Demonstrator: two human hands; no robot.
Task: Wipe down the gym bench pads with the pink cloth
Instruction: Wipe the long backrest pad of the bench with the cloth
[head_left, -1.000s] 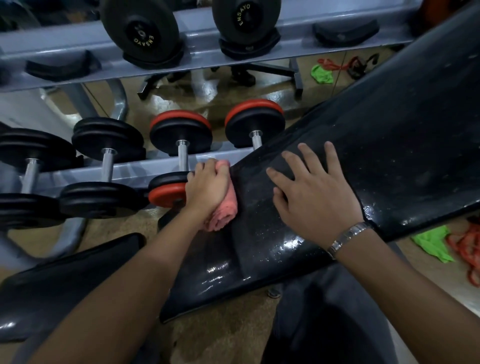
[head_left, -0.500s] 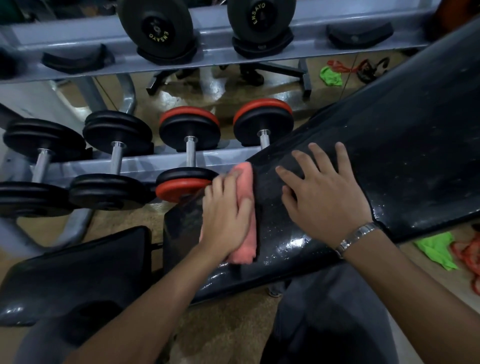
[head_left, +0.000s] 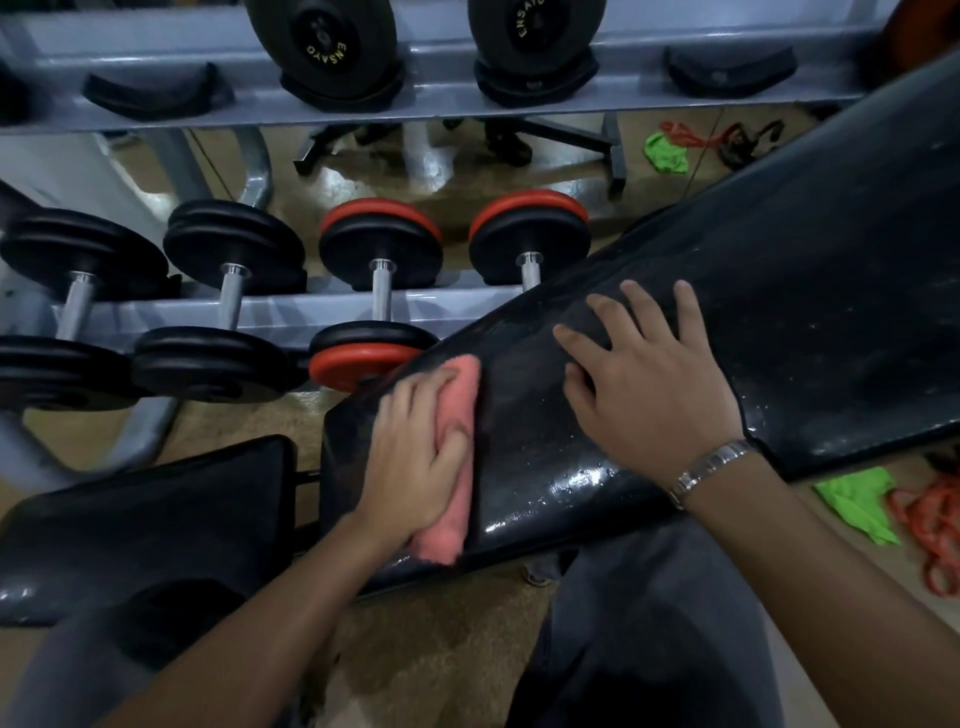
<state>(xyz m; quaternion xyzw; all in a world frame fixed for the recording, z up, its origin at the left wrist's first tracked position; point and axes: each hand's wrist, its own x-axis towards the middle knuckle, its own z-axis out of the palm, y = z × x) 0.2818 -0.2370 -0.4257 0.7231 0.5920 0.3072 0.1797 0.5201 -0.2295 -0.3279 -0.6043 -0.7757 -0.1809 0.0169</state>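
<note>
Your left hand (head_left: 415, 457) presses the folded pink terry cloth (head_left: 457, 467) flat against the lower end of the long black vinyl backrest pad (head_left: 779, 312). The fingers lie close together and curl over the cloth, whose strip shows just beyond your fingertips and below the heel of your palm. Your right hand (head_left: 649, 384) rests open on the pad beside it, fingers spread, bracing the slope.

To wipe well, keep the palm's weight over the cloth and draw it in overlapping passes across the full width, working toward the wet, glossy patch (head_left: 571, 483) that lies between your two hands, near your right wrist. Refold to a dry face if it starts to smear.

The cloth's underside and most of its middle are hidden under your palm. The backrest pad runs out of view past your right fingers, so its upper end cannot be judged. The separate black seat pad (head_left: 145, 519) behind your left wrist is dim; whether it is clean is hard to tell.
</note>
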